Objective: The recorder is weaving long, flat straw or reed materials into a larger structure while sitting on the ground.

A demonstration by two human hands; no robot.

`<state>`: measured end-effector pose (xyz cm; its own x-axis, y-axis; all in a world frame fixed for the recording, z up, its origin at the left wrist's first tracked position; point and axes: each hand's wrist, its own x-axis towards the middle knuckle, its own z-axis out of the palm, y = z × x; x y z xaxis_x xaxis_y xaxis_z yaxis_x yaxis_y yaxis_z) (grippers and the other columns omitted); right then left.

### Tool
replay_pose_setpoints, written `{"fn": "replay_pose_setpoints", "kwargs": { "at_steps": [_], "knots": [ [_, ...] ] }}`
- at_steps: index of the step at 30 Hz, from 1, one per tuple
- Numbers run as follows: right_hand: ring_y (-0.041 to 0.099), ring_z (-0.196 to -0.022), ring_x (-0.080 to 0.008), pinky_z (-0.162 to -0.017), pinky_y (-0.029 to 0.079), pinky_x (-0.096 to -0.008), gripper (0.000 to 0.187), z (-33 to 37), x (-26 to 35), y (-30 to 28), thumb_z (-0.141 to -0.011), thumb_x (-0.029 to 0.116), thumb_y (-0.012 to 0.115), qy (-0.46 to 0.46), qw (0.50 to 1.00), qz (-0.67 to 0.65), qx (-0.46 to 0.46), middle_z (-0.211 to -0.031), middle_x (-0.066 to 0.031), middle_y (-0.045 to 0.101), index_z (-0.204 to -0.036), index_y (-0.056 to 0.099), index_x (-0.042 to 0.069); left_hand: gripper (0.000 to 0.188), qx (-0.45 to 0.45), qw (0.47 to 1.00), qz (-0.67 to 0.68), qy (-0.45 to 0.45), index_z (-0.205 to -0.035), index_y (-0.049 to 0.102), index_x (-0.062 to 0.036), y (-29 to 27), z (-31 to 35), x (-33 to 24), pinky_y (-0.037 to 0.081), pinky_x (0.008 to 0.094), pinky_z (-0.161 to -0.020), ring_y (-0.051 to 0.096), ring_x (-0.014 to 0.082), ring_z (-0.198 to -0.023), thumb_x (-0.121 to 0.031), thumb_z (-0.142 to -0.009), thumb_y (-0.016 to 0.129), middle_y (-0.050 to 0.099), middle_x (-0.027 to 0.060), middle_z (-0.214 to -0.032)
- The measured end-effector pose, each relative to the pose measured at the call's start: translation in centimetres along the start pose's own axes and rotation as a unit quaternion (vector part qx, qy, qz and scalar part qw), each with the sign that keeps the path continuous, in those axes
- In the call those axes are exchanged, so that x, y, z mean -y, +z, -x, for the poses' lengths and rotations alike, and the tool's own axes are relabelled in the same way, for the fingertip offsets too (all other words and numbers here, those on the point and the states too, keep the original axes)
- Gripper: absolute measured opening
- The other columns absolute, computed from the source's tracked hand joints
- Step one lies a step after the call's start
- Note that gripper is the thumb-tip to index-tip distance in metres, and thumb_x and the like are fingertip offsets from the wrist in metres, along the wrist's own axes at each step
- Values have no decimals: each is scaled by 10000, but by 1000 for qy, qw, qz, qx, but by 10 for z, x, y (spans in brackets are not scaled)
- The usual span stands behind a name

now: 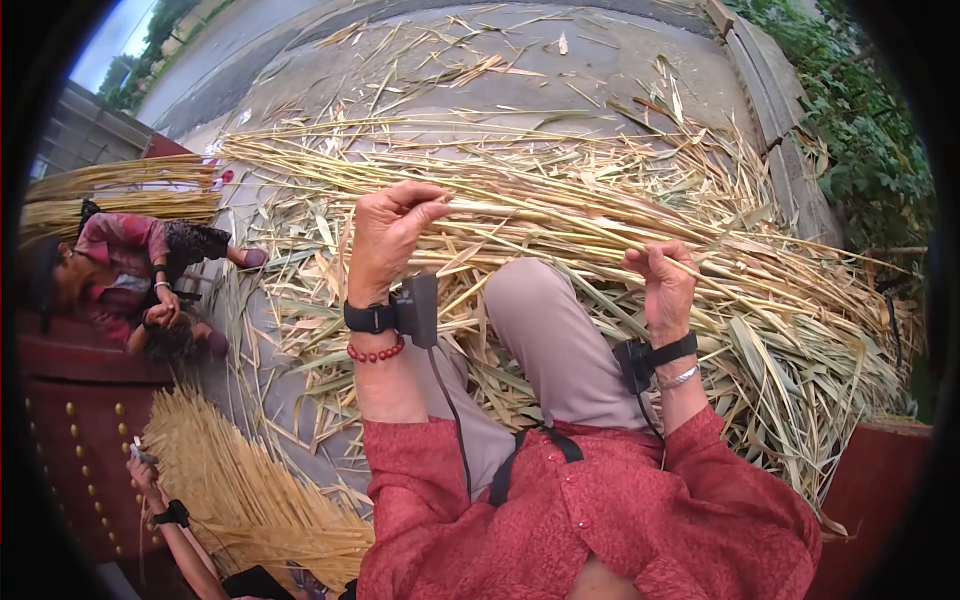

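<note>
My left hand (393, 235) is raised over a long bundle of dry reed stalks (590, 185). Its thumb and forefinger are pinched on a thin, pale stalk lying in front of the bundle. To the right, my right hand (668, 282) has its fingers curled around a thin yellow stalk near the bundle's near edge. Whether both hands grip one and the same stalk cannot be made out. Dry leaves and husks (770, 370) are heaped beneath my hands and around my knees.
At left a person (120, 260) sits by another stack of stalks (120, 185). At lower left, another person's hand (145, 475) is beside a fan of trimmed straw-coloured stalks (240, 480). A stone kerb (780, 110) and green plants (850, 130) border the right side.
</note>
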<state>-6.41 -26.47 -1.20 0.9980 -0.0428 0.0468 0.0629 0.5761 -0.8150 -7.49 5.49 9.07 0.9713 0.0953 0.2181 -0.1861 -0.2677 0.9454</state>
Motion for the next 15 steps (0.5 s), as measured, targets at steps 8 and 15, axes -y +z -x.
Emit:
{"fn": "replay_pose_setpoints", "kwargs": {
  "at_steps": [8, 15],
  "knots": [
    [636, -703, -256, -714, 522, -357, 97, 12, 21, 36, -795, 68, 626, -19, 998, -38, 39, -774, -105, 617, -815, 572, -10, 299, -6, 942, -304, 139, -961, 648, -104, 50, -5, 17, 457, 329, -767, 603, 245, -865, -153, -668, 681, 632, 75, -983],
    [633, -720, -249, -702, 519, -333, 57, 23, 32, 50, -765, -14, 613, -37, 997, 0, 69, -788, -112, 615, -813, 582, -23, 180, 98, 943, -260, 181, -843, 675, -85, 61, -12, 32, 435, 334, -736, 600, 225, -808, -149, -675, 674, 651, 74, -804]
  ]
}}
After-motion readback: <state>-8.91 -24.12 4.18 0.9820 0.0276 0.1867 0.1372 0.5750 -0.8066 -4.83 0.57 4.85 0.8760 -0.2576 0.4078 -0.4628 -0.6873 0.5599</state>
